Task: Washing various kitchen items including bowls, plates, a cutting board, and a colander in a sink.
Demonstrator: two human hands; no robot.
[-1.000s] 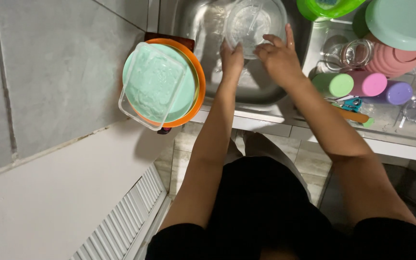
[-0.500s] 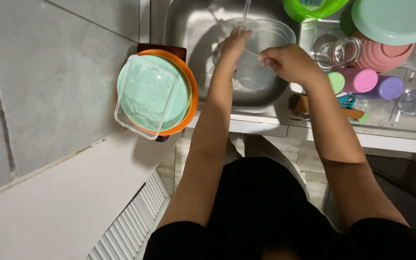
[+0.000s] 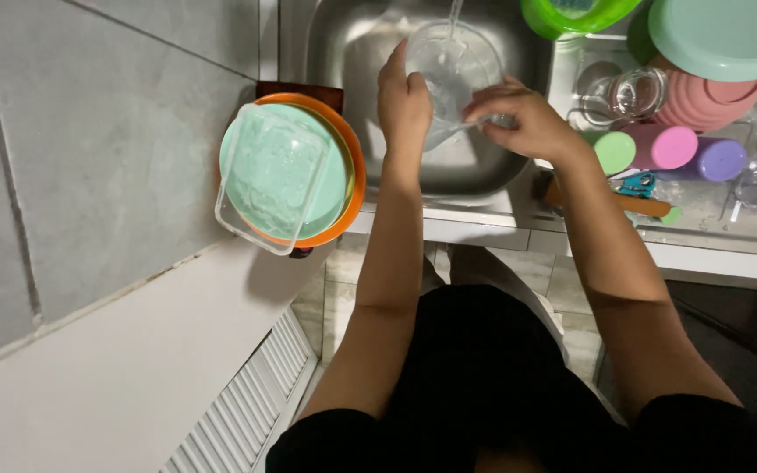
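Your left hand [image 3: 403, 98] wraps its grip around the side of a clear glass bowl [image 3: 454, 72], holding it tilted over the steel sink [image 3: 343, 52] under a thin stream of water [image 3: 455, 16]. Your right hand [image 3: 523, 121] closes on the bowl's near rim, fingers seemingly reaching inside, though the glass makes that hard to judge. Left of the sink, a clear rectangular container [image 3: 270, 178] lies upside down on a mint plate [image 3: 333, 184] stacked in an orange one [image 3: 354, 171]. To the right stand pink plates [image 3: 710, 98], coloured cups [image 3: 676, 147] and a glass jar [image 3: 626, 93].
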